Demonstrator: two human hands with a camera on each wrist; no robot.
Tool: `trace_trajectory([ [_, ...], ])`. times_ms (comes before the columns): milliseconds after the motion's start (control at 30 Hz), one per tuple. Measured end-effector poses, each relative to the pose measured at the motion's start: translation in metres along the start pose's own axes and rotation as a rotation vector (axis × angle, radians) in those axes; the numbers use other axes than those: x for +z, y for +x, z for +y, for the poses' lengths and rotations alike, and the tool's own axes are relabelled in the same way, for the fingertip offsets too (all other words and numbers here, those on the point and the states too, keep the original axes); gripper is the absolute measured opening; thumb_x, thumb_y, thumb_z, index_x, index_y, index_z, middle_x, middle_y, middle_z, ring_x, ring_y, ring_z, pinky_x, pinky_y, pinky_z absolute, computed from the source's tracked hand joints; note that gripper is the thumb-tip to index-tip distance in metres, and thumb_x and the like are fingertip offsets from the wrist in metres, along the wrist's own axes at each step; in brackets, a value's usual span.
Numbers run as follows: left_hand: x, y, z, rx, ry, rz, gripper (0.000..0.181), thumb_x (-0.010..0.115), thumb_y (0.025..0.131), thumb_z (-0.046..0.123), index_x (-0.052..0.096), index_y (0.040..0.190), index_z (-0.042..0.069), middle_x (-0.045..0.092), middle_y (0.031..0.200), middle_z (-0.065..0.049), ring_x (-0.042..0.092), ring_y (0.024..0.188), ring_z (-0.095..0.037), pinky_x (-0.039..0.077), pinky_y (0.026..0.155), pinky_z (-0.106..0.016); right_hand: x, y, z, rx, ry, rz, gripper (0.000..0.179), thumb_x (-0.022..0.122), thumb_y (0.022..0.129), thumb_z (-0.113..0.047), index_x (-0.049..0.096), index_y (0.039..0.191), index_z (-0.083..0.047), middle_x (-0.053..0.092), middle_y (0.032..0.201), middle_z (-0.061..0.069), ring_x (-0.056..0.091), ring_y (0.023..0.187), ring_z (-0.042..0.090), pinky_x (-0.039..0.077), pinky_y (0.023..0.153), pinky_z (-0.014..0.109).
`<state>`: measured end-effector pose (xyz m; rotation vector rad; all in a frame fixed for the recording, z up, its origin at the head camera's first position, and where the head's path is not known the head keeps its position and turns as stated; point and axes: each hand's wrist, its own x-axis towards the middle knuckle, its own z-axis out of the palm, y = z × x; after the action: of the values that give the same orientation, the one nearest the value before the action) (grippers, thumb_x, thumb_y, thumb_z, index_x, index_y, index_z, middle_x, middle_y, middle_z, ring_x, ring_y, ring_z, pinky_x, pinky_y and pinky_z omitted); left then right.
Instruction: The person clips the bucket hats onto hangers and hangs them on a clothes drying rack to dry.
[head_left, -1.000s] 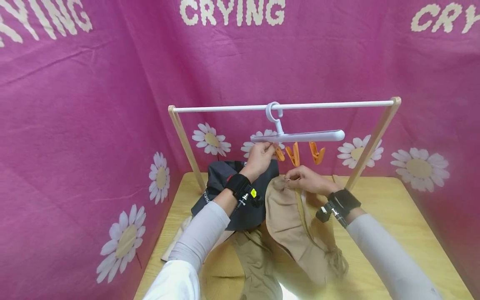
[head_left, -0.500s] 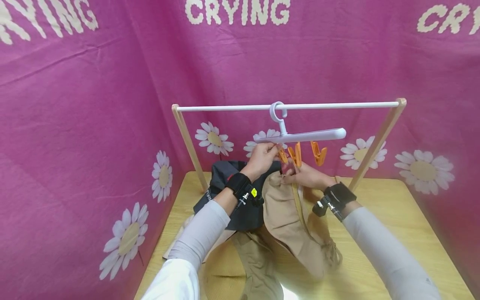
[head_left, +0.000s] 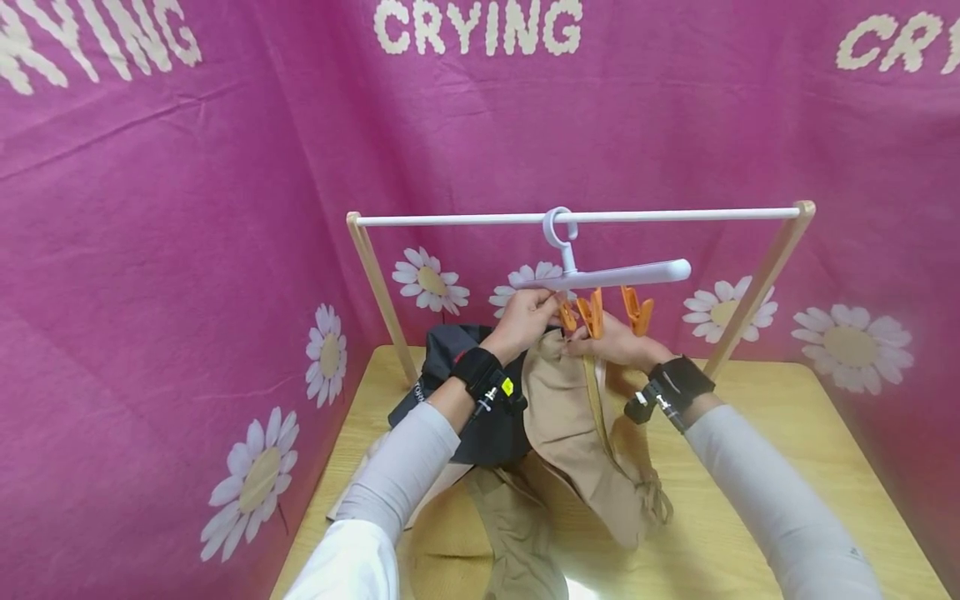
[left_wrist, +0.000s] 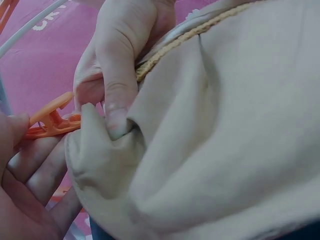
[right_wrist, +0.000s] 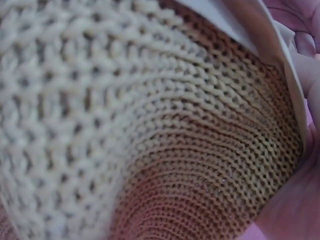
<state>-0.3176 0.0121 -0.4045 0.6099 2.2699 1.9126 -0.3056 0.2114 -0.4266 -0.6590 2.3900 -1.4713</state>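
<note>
My left hand [head_left: 519, 322] pinches an orange clothespin [left_wrist: 52, 120] that hangs under the lilac hanger [head_left: 622, 273]. Beside it, my right hand [head_left: 618, 343] pinches the edge of a beige cloth hat [head_left: 558, 408], thumb on top in the left wrist view. A bunched fold of the hat's edge sits right at the clothespin's tip. The hat drapes down from the fingers, with a braided trim and dangling cords. Its coarse knitted side [right_wrist: 200, 130] fills most of the right wrist view, where the right fingers are largely hidden.
Two more orange clothespins [head_left: 591, 313] hang from the hanger. The hanger hooks over a white rod [head_left: 450, 220] between wooden legs. A black hat [head_left: 480, 433] and other beige cloth [head_left: 517, 533] lie on the wooden table [head_left: 772, 467]. Pink curtains surround it.
My right hand has moved up and left, bringing the hat's edge to the held clothespin. The left hand keeps its pinch on the clothespin.
</note>
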Motion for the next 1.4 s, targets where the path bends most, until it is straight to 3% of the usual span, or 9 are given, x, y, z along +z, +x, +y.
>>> trace_trajectory([
  [133,-0.002,-0.002,0.001,0.004,0.112,0.027,0.036,0.057,0.11,0.028,0.076,0.107,-0.003,0.071,0.085,-0.004,0.065,0.075,-0.006,0.053,0.071,-0.019,-0.002,0.0,-0.005,-0.075,0.018,-0.028,0.058,0.077,0.091,-0.003,0.051,0.141,0.007,0.069,0.117,0.018,0.06,0.098,0.014,0.045,0.087,0.023],
  [267,-0.004,-0.005,0.002,0.01,0.207,0.042,0.041,0.058,0.11,0.034,0.071,0.085,0.005,0.05,0.067,0.003,0.044,0.061,-0.008,0.038,0.059,-0.023,-0.003,0.003,-0.008,-0.102,0.027,-0.06,0.089,0.077,0.091,-0.006,0.025,0.163,-0.002,0.052,0.151,0.022,0.053,0.118,0.018,0.04,0.099,0.02],
  [600,-0.009,-0.003,-0.001,0.079,0.236,0.002,0.04,0.059,0.109,0.028,0.067,0.077,0.005,0.042,0.066,0.005,0.04,0.061,-0.007,0.034,0.059,-0.023,-0.011,0.003,-0.008,-0.097,0.004,-0.041,0.087,0.079,0.091,-0.008,0.028,0.161,-0.006,0.043,0.157,0.018,0.041,0.14,0.029,0.029,0.118,0.05],
  [800,-0.011,-0.003,0.0,0.08,0.235,-0.015,0.039,0.059,0.109,0.023,0.064,0.075,0.004,0.041,0.065,0.005,0.039,0.059,-0.006,0.033,0.057,-0.023,-0.012,0.003,-0.005,-0.089,0.012,-0.044,0.084,0.075,0.094,-0.007,0.027,0.162,-0.005,0.058,0.127,0.021,0.057,0.108,0.022,0.044,0.098,0.034],
  [1033,-0.015,0.0,0.001,0.079,0.269,-0.023,0.041,0.058,0.109,0.024,0.059,0.072,0.006,0.04,0.066,0.005,0.039,0.058,-0.007,0.033,0.057,-0.023,-0.014,-0.001,-0.006,-0.047,0.136,-0.048,0.073,0.063,0.1,-0.004,0.023,0.161,0.004,0.03,0.164,0.03,0.031,0.15,0.041,0.019,0.124,0.057],
  [1133,-0.016,0.0,0.004,0.088,0.282,-0.019,0.041,0.058,0.109,0.024,0.059,0.071,0.007,0.04,0.064,0.006,0.038,0.058,-0.006,0.032,0.056,-0.023,-0.015,-0.001,-0.01,-0.03,0.183,-0.033,0.067,0.06,0.099,-0.004,0.026,0.155,0.009,0.029,0.163,0.033,0.028,0.15,0.042,0.024,0.123,0.05],
  [1200,-0.017,0.0,0.004,0.096,0.29,-0.021,0.04,0.058,0.108,0.022,0.06,0.071,0.007,0.04,0.063,0.006,0.039,0.058,-0.006,0.033,0.057,-0.022,-0.014,-0.002,-0.013,-0.033,0.208,-0.017,0.063,0.06,0.097,-0.001,0.029,0.15,0.012,0.045,0.15,0.03,0.042,0.14,0.032,0.034,0.116,0.038],
  [1300,-0.018,0.0,0.003,0.102,0.3,-0.023,0.041,0.058,0.108,0.023,0.059,0.07,0.008,0.04,0.062,0.006,0.038,0.057,-0.006,0.032,0.056,-0.022,-0.014,-0.002,-0.017,-0.047,0.193,0.037,0.047,0.062,0.094,0.002,0.039,0.133,0.013,0.062,0.112,0.015,0.057,0.106,0.017,0.045,0.092,0.023],
  [1400,-0.019,-0.001,0.003,0.102,0.3,-0.024,0.043,0.058,0.109,0.026,0.058,0.069,0.008,0.04,0.062,0.006,0.038,0.056,-0.007,0.032,0.055,-0.022,-0.014,-0.001,-0.018,-0.07,0.146,0.109,0.025,0.065,0.092,0.001,0.048,0.11,0.005,0.057,0.081,-0.002,0.054,0.075,0.008,0.047,0.072,0.022],
])
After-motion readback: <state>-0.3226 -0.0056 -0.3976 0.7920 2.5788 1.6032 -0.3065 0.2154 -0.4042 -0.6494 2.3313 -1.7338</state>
